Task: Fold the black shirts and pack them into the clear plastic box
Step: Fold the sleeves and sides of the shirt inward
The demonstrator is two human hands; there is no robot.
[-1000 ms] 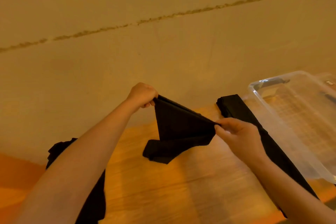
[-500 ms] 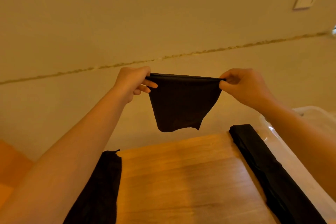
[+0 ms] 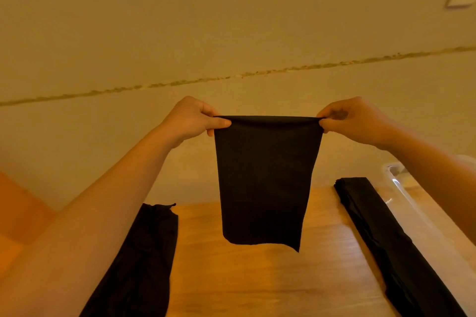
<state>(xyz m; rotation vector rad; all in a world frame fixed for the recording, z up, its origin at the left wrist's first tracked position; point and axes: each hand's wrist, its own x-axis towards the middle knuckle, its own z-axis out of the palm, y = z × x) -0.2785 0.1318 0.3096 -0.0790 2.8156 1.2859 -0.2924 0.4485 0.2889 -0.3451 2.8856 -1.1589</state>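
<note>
Both hands pinched the top corners of a black shirt (image 3: 265, 180), left hand (image 3: 192, 121) and right hand (image 3: 353, 121) pulled apart, likely to let it hang flat above the wooden table (image 3: 257, 278). Left of the hanging shirt lay another black garment (image 3: 144, 260); right of it, a folded strip (image 3: 391, 244), then the clear plastic box (image 3: 398, 183).

1. Both bare forearms reach forward and up, the hands level with each other and well apart.
2. The left hand (image 3: 192, 118) pinches a corner between thumb and curled fingers.
3. The right hand (image 3: 354, 119) pinches likewise, its thumb pointing towards the left hand.
</note>
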